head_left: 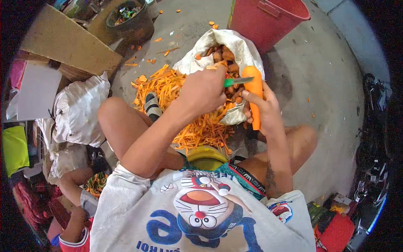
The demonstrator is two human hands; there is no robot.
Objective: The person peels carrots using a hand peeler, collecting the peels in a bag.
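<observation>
My left hand (205, 90) is closed around the green handle of a knife (240, 81). Its grey blade points right and lies across the upper part of a smooth orange carrot (253, 90). The carrot stands nearly upright in my right hand (268, 110), with the thumb on its near side. Behind both hands a white sack (247, 44) gapes, showing several unpeeled carrots (226, 54). A heap of orange carrot peelings (201, 134) spreads on the floor between my legs, partly hidden by my left forearm.
A red bucket (268, 21) stands beyond the sack, and a dark bin (132, 27) holds litter. Near my lap is a yellow container (205, 155). White sacks (82, 111) and cardboard (69, 40) line the left. Another person's arm (75, 218) shows at lower left.
</observation>
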